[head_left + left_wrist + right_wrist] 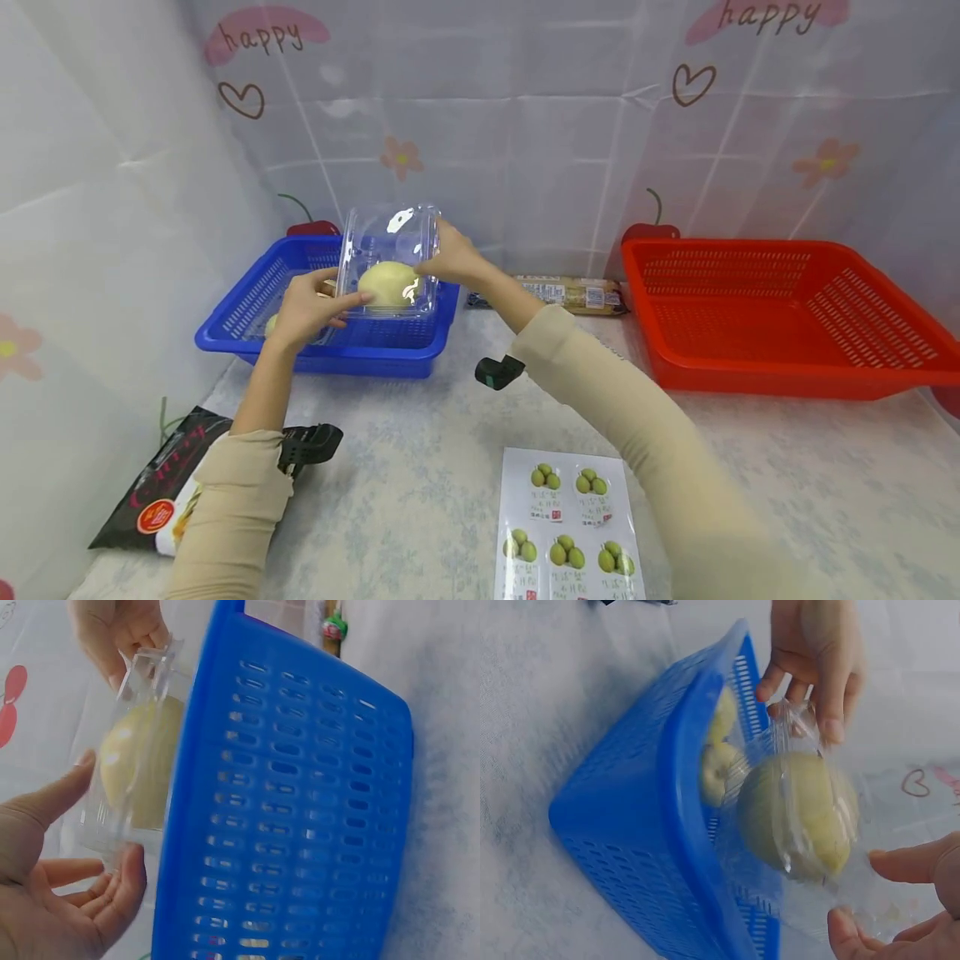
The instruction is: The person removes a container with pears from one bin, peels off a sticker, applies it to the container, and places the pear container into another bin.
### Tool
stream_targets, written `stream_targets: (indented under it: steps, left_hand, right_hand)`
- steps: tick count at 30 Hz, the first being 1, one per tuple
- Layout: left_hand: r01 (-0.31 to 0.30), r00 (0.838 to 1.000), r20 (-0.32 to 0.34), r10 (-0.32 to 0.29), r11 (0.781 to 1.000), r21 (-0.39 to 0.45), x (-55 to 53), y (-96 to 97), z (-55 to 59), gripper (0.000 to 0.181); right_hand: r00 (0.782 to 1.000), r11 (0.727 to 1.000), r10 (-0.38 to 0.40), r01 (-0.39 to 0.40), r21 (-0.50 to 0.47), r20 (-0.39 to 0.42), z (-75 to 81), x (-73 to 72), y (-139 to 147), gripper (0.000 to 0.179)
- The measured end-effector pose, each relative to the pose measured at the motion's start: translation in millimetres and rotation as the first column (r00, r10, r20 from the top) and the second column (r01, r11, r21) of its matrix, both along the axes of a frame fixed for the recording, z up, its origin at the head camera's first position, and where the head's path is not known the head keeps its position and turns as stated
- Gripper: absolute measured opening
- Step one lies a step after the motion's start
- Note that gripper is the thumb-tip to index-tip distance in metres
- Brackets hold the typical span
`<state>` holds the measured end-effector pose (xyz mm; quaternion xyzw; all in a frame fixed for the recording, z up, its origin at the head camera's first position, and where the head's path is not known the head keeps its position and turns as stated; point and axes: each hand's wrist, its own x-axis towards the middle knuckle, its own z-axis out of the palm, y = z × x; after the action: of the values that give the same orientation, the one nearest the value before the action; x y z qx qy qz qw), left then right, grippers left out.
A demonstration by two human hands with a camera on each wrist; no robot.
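Observation:
A clear plastic clamshell box (386, 229) is held up, tilted, over the blue basket (375, 358). Inside it lies one large, round, pale yellow fruit (386, 285). My left hand (303, 307) grips the box's left side, thumb across the front and fingers around the edge. On the opposite side, the right hand (455, 254) pinches the upper right edge between thumb and fingers. In the right wrist view, other pale yellow fruits (721, 769) show in the basket, below the box.
A red basket (757, 375) stands at the right. Between the baskets, a long food packet (577, 296) lies by the back curtain. A sheet of fruit-picture labels (562, 517) lies in front, and a black printed bag (180, 467) at the left, partly under the left sleeve.

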<state>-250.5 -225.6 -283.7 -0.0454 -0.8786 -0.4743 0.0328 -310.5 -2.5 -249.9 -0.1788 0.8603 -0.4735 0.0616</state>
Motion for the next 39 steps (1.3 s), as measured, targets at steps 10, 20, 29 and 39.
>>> stream_targets:
  steps: [10,20,29,39]
  left_hand:
    - [0.013,0.999,-0.032,0.009,0.774,0.632,5.4,18.9,7.5,0.069]
    - [0.027,1.000,-0.022,-0.016,0.747,0.664,5.9,35.0,12.2,0.061]
    - [0.118,0.991,-0.019,-0.136,0.773,0.624,5.1,44.8,8.9,0.057]
    - [0.139,0.976,0.041,-0.213,0.760,0.635,7.4,62.3,5.6,0.054]
  right_hand:
    - [0.967,0.912,0.075,0.032,-0.408,0.243,12.2,11.9,45,0.092]
    - [0.959,0.837,0.032,0.129,-0.531,0.283,2.7,28.2,84,0.087]
    - [0.962,0.791,-0.058,0.208,-0.576,0.269,-0.8,40.9,109,0.059]
    - [0.946,0.813,-0.130,0.274,-0.514,0.298,-14.8,56.3,142,0.049]
